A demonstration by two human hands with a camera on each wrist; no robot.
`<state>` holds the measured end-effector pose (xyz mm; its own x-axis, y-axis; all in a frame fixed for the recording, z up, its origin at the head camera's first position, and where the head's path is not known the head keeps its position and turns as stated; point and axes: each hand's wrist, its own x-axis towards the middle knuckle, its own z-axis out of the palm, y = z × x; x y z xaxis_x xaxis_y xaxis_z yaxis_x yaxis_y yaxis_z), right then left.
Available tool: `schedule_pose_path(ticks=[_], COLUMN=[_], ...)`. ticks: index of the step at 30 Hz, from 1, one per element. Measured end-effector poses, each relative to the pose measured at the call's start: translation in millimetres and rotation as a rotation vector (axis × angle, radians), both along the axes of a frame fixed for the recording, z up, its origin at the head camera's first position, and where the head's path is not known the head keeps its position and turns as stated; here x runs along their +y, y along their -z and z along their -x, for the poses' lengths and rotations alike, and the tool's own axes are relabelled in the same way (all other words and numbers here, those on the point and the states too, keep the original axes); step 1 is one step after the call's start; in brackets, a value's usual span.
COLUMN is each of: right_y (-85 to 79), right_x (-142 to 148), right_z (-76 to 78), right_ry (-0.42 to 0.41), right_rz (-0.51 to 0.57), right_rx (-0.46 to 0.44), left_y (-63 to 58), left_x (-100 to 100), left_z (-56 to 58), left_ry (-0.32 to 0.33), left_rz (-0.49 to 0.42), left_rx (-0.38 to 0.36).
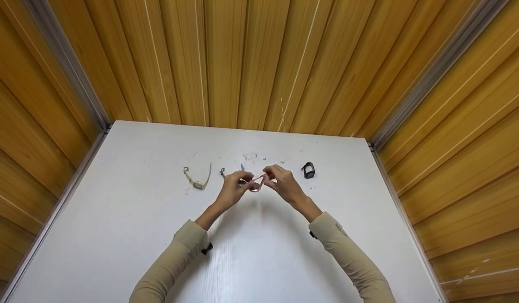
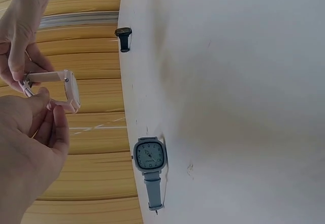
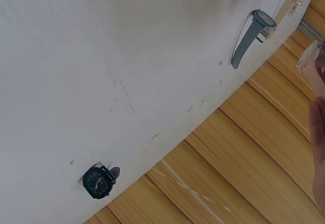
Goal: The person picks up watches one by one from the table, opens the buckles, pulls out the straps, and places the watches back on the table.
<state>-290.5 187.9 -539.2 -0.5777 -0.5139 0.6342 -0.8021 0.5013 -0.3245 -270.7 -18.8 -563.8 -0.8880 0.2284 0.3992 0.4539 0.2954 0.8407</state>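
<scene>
A pink wristwatch (image 2: 72, 91) is held up off the table between both hands, its strap bent into a loop. My left hand (image 1: 233, 188) pinches the strap between thumb and fingers, close to the watch case. From the other side, my right hand (image 1: 286, 184) pinches the strap near its buckle end. Fingers partly cover the strap ends, so I cannot tell whether they are joined. In the right wrist view only part of the pink watch and the right hand (image 3: 318, 137) shows at the edge.
A blue-grey watch (image 2: 150, 155) lies on the white table (image 1: 116, 210) behind the left hand, partly hidden in the head view. Left of it is a beige watch (image 1: 197, 185) with its strap undone. A black watch (image 1: 309, 170) is at right. Wooden panels (image 1: 226, 63) enclose the table.
</scene>
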Motion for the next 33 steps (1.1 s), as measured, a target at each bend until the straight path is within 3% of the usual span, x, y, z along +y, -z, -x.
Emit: schedule_pose_path(ticks=[7, 11, 15, 18, 26, 33], right_y=[8.3, 2.4, -3.6, -3.8, 6.8, 11.7], right_x=[0, 0, -1, -2, -10, -21], right_z=[1.0, 0.7, 0.5, 0.4, -1.0, -3.9], right_ry=[0.016, 0.009, -0.007, -0.008, 0.035, 0.103], right_rz=[0.106, 0.056, -0.01, 0.002, 0.253, 0.46], right_rx=[-0.111, -0.117, -0.095, -0.102, -0.175, -0.312], left_y=[-0.6, -3.4, -3.9, -2.0, -4.2, -3.9], left_x=[2, 1, -1, 0, 3, 6], left_z=[1.3, 3.3, 3.7, 3.7, 2.3, 3.0], left_ry=[-0.017, -0.024, -0.041, -0.038, -0.043, -0.052], left_rz=[0.015, 0.051, 0.085, 0.067, 0.045, 0.039], left_rx=[0.012, 0.068, 0.087, 0.083, 0.055, 0.04])
